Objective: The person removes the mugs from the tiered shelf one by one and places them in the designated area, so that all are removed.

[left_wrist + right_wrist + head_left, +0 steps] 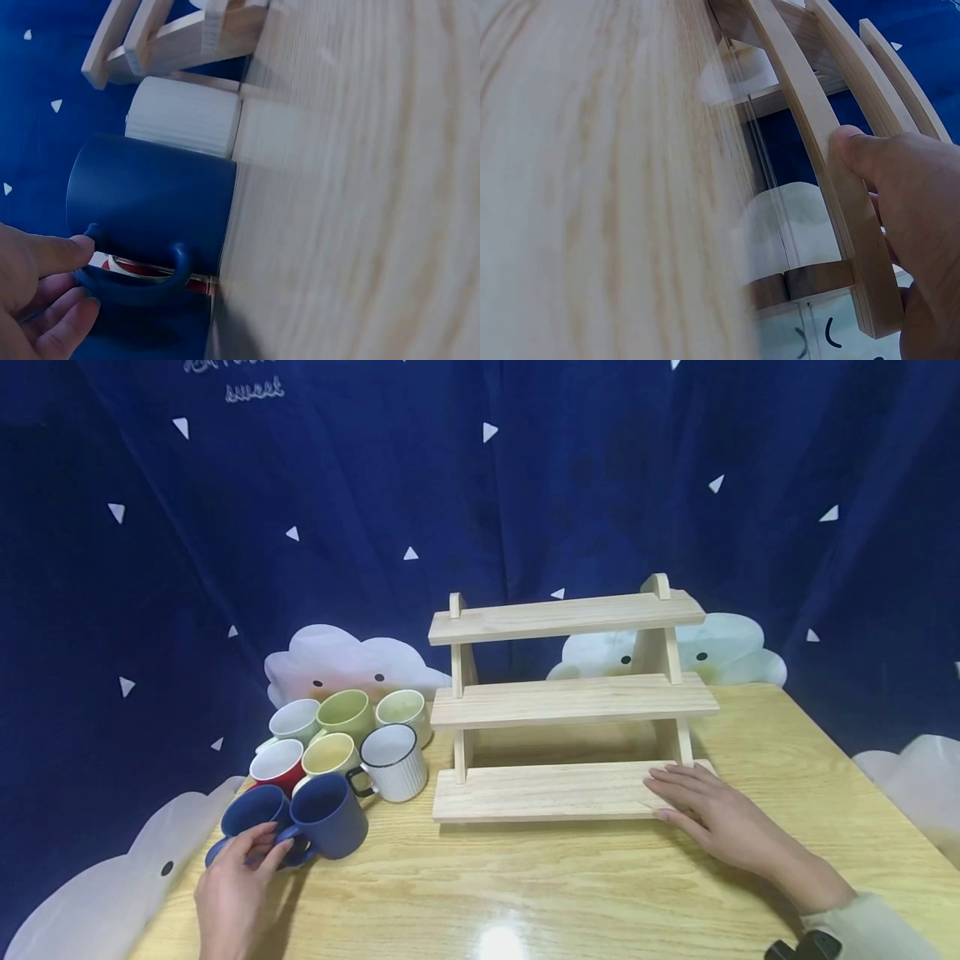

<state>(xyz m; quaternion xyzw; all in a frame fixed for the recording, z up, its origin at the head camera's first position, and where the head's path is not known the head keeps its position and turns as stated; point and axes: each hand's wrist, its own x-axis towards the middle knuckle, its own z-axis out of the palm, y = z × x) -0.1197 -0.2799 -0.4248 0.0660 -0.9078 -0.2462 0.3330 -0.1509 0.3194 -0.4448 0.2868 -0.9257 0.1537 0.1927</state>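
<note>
My left hand pinches the handle of a dark blue mug between thumb and fingers. This mug stands upright at the front of a group of mugs. Another blue mug is right beside it, partly hidden by the hand. A white ribbed mug with a black rim stands just behind. My right hand rests on the right end of the bottom shelf of a three-tier wooden rack. Its fingers lie along the board top, and the thumb touches the front edge.
Behind the blue mugs stand a red mug with white inside, a yellow mug, a green mug, a pale green mug and a pale mug. The wooden table backs onto a blue curtain.
</note>
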